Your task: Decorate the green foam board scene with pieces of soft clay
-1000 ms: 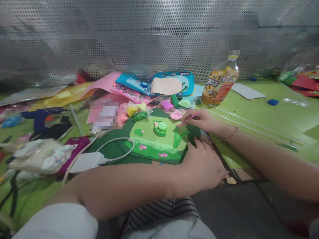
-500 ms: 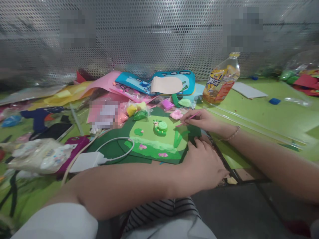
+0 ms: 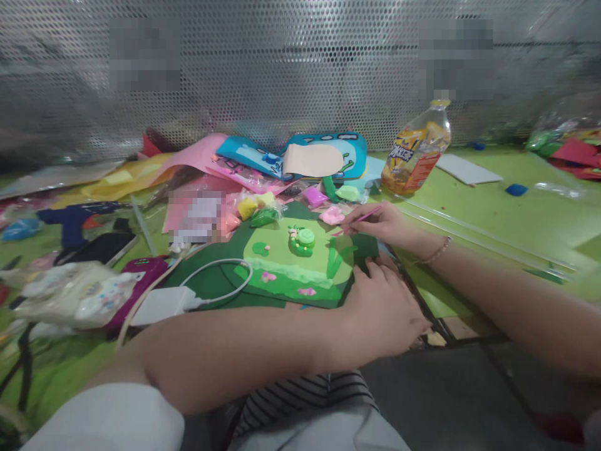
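Observation:
A light green board (image 3: 291, 254) with raised clay decoration lies on dark green sheets. On it sits a green clay snail (image 3: 303, 240), with leaf blades (image 3: 338, 258) at the board's right side. My right hand (image 3: 375, 224) pinches a thin pink tool (image 3: 364, 218), its tip just above those blades. Flat at the board's lower right corner, my left hand (image 3: 382, 307) rests with fingers apart and nothing in it. Pink clay (image 3: 332, 215) lies beside my right fingertips.
Behind the board are clay bags (image 3: 265, 216) and blue cases (image 3: 328, 153). A plastic bottle (image 3: 416, 153) stands at back right. To the left are a white charger (image 3: 164, 305) with its cable and a phone (image 3: 104, 248). Clear rods (image 3: 488, 241) lie at right.
My right hand and the pink tool have shifted very slightly, with the tip still by the leaf blades. My left hand stays where it was.

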